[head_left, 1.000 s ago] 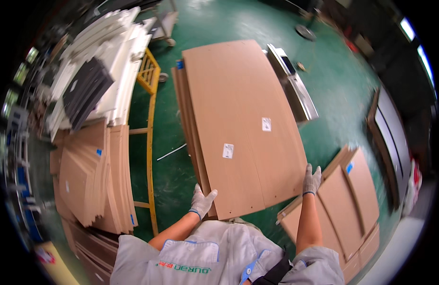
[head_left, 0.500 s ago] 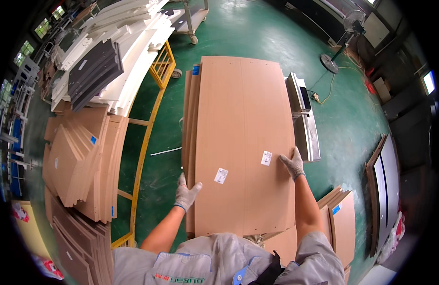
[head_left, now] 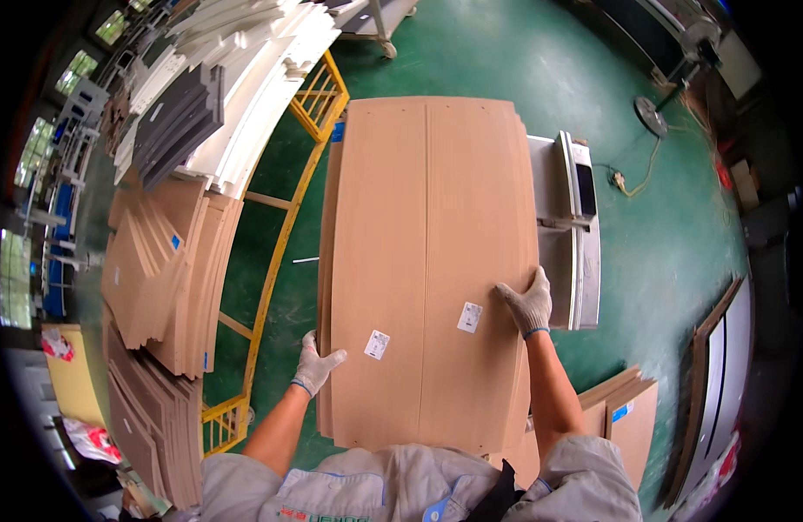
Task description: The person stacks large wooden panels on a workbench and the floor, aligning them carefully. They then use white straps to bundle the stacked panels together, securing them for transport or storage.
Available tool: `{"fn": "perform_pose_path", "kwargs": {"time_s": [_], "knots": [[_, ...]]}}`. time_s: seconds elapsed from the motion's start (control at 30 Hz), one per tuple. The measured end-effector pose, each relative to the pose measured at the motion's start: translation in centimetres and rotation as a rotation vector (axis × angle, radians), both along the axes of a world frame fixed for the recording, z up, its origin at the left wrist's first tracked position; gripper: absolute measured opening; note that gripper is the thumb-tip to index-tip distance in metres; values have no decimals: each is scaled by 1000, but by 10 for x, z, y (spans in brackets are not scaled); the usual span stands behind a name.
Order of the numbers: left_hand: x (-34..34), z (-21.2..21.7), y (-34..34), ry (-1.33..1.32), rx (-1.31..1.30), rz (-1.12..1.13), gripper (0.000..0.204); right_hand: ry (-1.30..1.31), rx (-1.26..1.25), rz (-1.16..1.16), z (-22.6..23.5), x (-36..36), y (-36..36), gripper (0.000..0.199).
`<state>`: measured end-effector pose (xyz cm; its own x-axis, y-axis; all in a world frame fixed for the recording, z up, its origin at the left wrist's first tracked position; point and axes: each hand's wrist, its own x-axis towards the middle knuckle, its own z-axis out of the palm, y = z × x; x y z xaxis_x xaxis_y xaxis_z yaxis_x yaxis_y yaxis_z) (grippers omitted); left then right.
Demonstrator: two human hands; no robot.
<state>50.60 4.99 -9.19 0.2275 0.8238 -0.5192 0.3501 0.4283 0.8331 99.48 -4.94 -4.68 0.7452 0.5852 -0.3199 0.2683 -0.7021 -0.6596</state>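
Note:
A stack of long brown wood panels [head_left: 427, 226] lies in front of me, with two narrow panels side by side on top, each bearing a small white label. My left hand [head_left: 317, 365], in a white glove, grips the stack's left edge near my body. My right hand [head_left: 527, 300], also gloved, rests flat on the right top panel by its right edge, close to one label.
A yellow metal rack [head_left: 279, 235] runs along the left, with stacked brown boards [head_left: 162, 270] beyond it and white and grey panels [head_left: 219, 96] farther back. A grey metal machine [head_left: 571, 226] sits right of the stack. More boards [head_left: 623, 413] lie at lower right on the green floor.
My head has swung over the stack, so it fills the middle. My right hand moved up from the panel's near end onto its right edge; my left hand shifted to the stack's left edge.

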Motion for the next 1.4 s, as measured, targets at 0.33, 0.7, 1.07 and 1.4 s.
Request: {"fn": "perform_pose_path", "kwargs": {"time_s": [0.33,0.7,1.07,1.4], "knots": [[7,2,-3,-125,-26,25,80,-28,-67,-151,-20,-54,-120,99],[-30,4,-9,25,-95,15,60,3,-264,-243,-14,-178,-243,104],[-118,-56,-87,75,-64,-2,76,9,-233,-231,-12,-210,-279,111],[-91,-15,-140,731,627,-384,103,-415,-176,121,-38,-237,-289,89]]}}
